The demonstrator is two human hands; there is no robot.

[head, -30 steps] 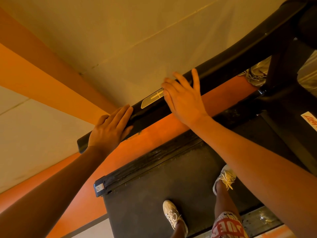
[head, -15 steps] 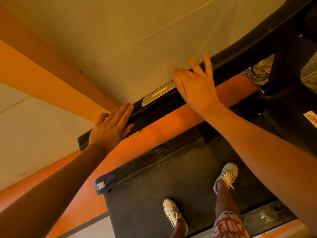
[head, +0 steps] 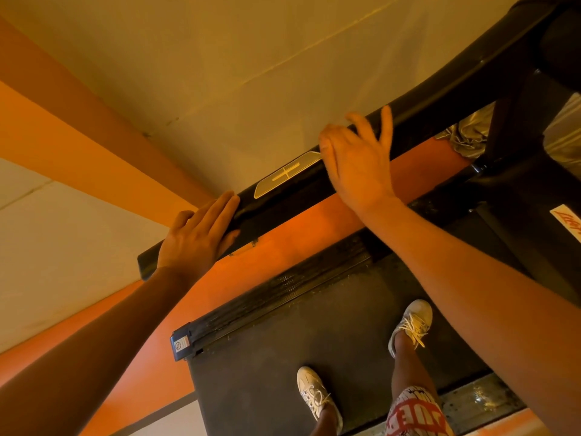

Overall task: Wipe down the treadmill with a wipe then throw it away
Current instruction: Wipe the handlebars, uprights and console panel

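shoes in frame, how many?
2. Both on the treadmill belt: left shoe lower centre, right shoe further up, to its right. No sign of hidden ones.

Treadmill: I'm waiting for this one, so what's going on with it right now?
A person stands on the belt in pale sneakers, both hands on the black side handrail. The left hand rests flat near the rail's free end. The right hand, fingers spread and slightly blurred, lies further up, just past the plus-marked pad. No wipe shows in either hand; one could be hidden under a palm.
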